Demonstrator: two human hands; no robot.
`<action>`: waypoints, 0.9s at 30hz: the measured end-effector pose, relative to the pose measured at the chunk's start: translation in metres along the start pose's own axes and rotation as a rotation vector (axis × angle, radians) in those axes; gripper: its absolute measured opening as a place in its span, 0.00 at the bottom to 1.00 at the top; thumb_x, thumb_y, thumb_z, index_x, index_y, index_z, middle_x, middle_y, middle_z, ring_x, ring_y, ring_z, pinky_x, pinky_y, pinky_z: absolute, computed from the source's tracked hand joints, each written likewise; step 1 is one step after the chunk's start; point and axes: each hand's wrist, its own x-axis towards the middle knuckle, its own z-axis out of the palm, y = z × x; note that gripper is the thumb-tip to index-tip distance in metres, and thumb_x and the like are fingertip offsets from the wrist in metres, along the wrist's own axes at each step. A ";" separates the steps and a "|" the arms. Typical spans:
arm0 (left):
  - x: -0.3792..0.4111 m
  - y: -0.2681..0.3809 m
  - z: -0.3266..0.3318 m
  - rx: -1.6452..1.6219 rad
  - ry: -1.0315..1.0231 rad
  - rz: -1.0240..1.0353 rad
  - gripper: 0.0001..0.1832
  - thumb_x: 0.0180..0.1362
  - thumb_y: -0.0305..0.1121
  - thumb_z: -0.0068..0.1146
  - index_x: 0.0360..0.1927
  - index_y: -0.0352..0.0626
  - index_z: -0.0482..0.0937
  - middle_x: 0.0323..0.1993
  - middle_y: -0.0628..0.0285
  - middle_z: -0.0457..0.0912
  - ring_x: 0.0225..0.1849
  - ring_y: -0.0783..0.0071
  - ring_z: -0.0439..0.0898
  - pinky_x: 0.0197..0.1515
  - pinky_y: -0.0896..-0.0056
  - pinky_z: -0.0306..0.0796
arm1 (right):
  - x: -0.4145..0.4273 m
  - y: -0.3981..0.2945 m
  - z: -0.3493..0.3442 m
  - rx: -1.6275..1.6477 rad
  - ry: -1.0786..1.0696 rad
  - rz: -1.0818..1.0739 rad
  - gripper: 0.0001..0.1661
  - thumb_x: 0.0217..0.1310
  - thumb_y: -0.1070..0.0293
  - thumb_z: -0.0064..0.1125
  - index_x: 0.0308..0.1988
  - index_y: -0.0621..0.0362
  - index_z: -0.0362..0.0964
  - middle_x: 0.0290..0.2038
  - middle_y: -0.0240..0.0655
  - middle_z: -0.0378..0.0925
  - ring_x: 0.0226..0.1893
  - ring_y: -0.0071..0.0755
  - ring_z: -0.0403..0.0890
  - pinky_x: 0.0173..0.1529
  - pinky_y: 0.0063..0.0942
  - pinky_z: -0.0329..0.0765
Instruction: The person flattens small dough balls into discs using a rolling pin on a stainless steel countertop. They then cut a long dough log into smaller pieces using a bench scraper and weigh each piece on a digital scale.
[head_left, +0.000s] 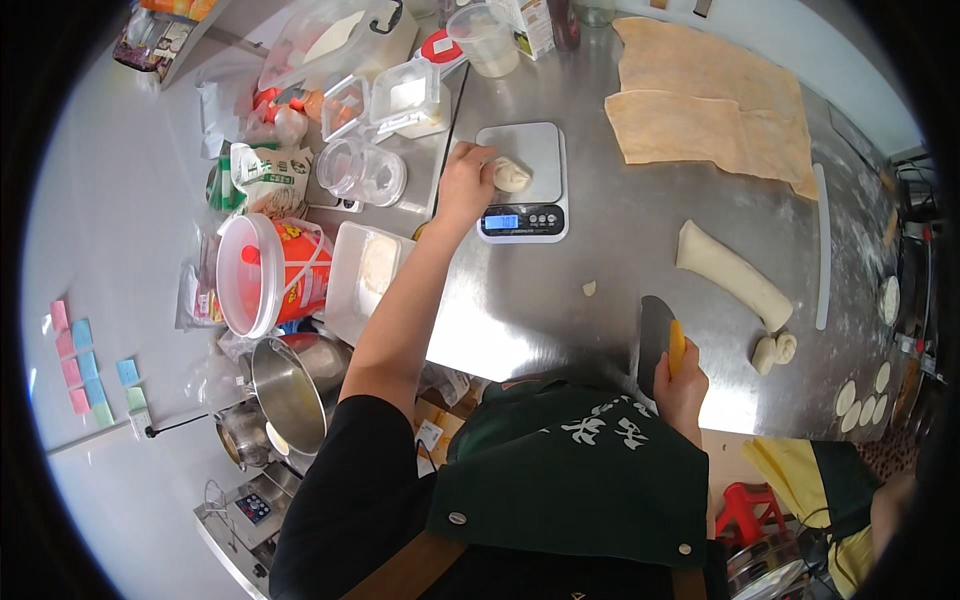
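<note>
On the plate of a digital kitchen scale (523, 225) rests a small lump of dough (513, 175). My left hand (466, 180) reaches to the lump's left edge with curled fingers; whether they grip it is unclear. Low on the right, my right hand (681, 386) holds a dough scraper (655, 337) by its yellow handle, its dark blade pointing up the table. A scrap of dough (589, 288) lies between scale and scraper. Farther right lies a thick dough log (731, 274), with smaller rolled dough pieces (773, 351) by its lower end.
A large tan sheet (705, 105) covers the table's back right, beside a pale rod (821, 247). Flat dough rounds (862, 405) lie at the right edge. Left are plastic containers (409, 97), a red bucket (300, 266) and a steel bowl (289, 394). Another person's arm (892, 510) shows lower right.
</note>
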 end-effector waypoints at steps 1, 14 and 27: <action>0.001 0.001 0.002 -0.001 -0.033 -0.014 0.14 0.53 0.27 0.60 0.44 0.41 0.81 0.45 0.51 0.76 0.43 0.54 0.78 0.45 0.60 0.73 | -0.001 0.001 0.000 0.004 0.001 0.004 0.19 0.58 0.72 0.57 0.49 0.62 0.66 0.21 0.49 0.76 0.20 0.53 0.80 0.24 0.39 0.75; -0.016 0.003 0.046 0.232 -0.047 0.183 0.17 0.45 0.30 0.66 0.41 0.43 0.79 0.42 0.50 0.76 0.47 0.50 0.74 0.51 0.54 0.70 | -0.018 0.004 0.000 0.030 0.040 0.026 0.22 0.55 0.71 0.60 0.50 0.60 0.67 0.21 0.47 0.76 0.20 0.53 0.79 0.25 0.42 0.76; -0.116 0.250 0.167 -0.376 -0.598 0.305 0.27 0.49 0.30 0.64 0.54 0.39 0.70 0.47 0.49 0.74 0.51 0.54 0.75 0.55 0.56 0.70 | -0.095 0.065 -0.041 0.058 0.250 0.377 0.21 0.57 0.70 0.58 0.51 0.61 0.65 0.21 0.49 0.77 0.22 0.57 0.79 0.26 0.46 0.75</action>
